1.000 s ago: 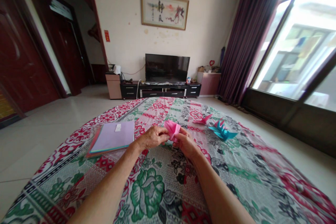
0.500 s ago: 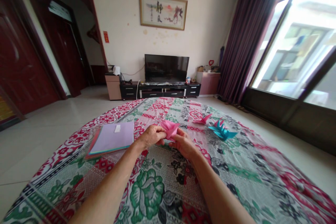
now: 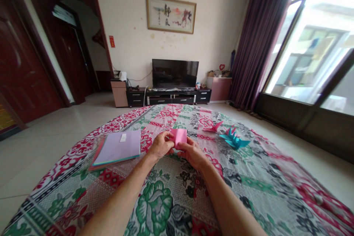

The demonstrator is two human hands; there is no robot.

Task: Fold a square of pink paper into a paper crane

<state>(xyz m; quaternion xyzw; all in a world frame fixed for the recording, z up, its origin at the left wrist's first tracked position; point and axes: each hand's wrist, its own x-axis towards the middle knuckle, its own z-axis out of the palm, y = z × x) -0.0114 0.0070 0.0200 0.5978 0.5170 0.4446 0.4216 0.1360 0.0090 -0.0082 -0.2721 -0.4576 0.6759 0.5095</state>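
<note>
A pink folded paper (image 3: 180, 137) is held up between both hands above the table, its front face now a flat, small square. My left hand (image 3: 161, 144) pinches its left edge between thumb and fingers. On the lower right side, my right hand (image 3: 191, 152) grips it, with the thumb lying across the front and the fingers behind. What the fingertips do behind the paper is hidden.
A stack of coloured paper (image 3: 118, 148) lies left on the patterned tablecloth (image 3: 155, 206). To the right stand a pink folded figure (image 3: 213, 127) and a blue one (image 3: 235, 141), with more pink behind it. A television (image 3: 175, 73) is beyond.
The pink paper had its flaps spread apart in pointed shapes; it now shows a flat square face. Both hands have kept their hold and barely shifted.
</note>
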